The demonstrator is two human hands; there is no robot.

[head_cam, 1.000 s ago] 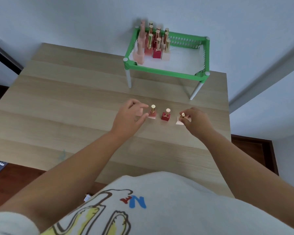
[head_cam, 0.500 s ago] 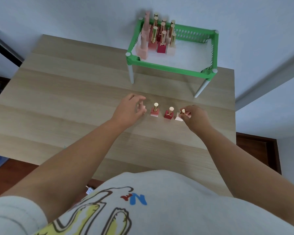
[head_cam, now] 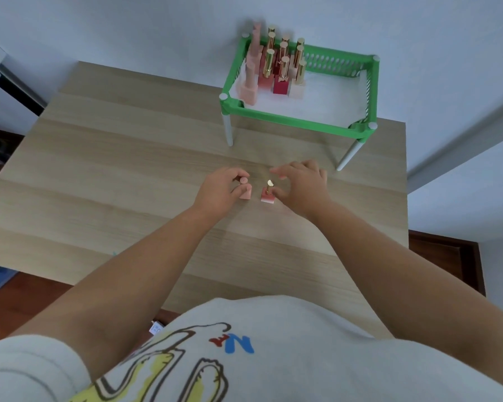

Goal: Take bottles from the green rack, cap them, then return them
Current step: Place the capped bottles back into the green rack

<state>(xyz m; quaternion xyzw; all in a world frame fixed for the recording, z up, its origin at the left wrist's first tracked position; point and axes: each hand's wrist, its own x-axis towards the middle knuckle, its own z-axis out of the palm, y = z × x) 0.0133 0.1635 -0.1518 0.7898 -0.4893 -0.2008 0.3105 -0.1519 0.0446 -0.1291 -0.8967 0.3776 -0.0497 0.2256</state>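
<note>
On the wooden table (head_cam: pixel 114 169) stands a pink bottle (head_cam: pixel 246 193) with a pink cap, and my left hand (head_cam: pixel 219 191) is closed around its top. Just right of it stands a pink-red bottle (head_cam: pixel 267 195) with a gold cap. My right hand (head_cam: pixel 301 185) hovers beside that bottle with fingers spread, thumb close to its base, holding nothing I can see. The hand covers the table to its right. The green rack (head_cam: pixel 291 121) stands at the back on white legs, with several bottles (head_cam: pixel 282 74) grouped in its far left corner.
The rack sits against the pale wall (head_cam: pixel 128 30). The table's right edge (head_cam: pixel 406 198) runs close to my right hand. Dark floor (head_cam: pixel 447 256) shows beyond that edge. The rack's right half holds a bare white liner (head_cam: pixel 325 97).
My right hand has left the pale bottle and swung left over the red one, towards the gold-capped bottle. My left hand has closed on the pink bottle. The camera tilted a little.
</note>
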